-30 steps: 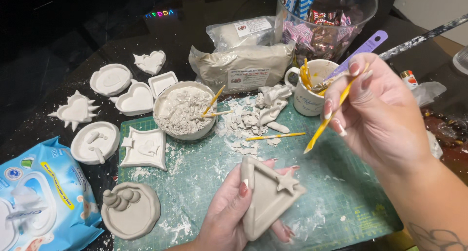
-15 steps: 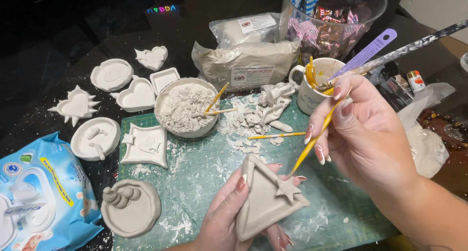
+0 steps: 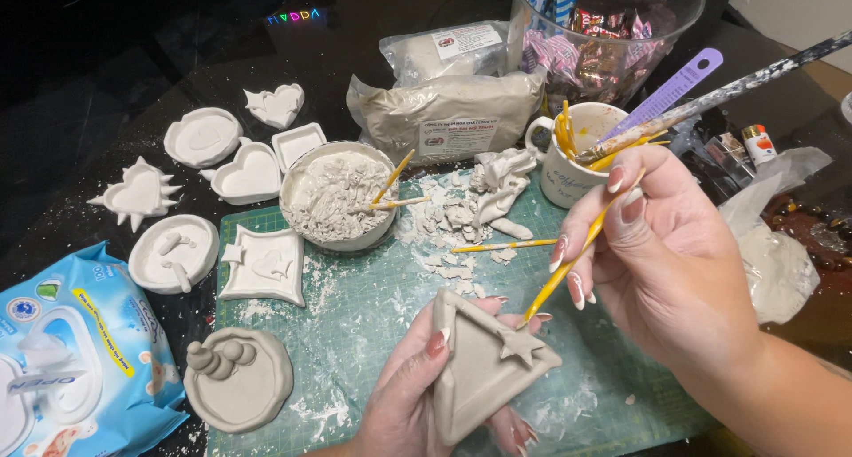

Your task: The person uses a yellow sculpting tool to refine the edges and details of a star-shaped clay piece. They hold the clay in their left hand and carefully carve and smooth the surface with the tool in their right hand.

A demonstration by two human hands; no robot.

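My left hand holds a grey triangular clay tray with a small star on its right corner, low over the green cutting mat. In my right hand is a thin yellow sculpting tool, held like a pen, its tip resting right beside the star. A long paintbrush leans across above that hand, out of a white mug.
Several grey clay trays, heart, star, round and square ones, lie at the left. A bowl of clay scraps with sticks stands on the mat beside crumbs and a loose yellow tool. Clay bags sit behind; a blue wipes pack at lower left.
My right hand has come down and to the left, bringing the yellow tool's tip to the star on the triangular tray. The left hand has tilted the tray slightly.
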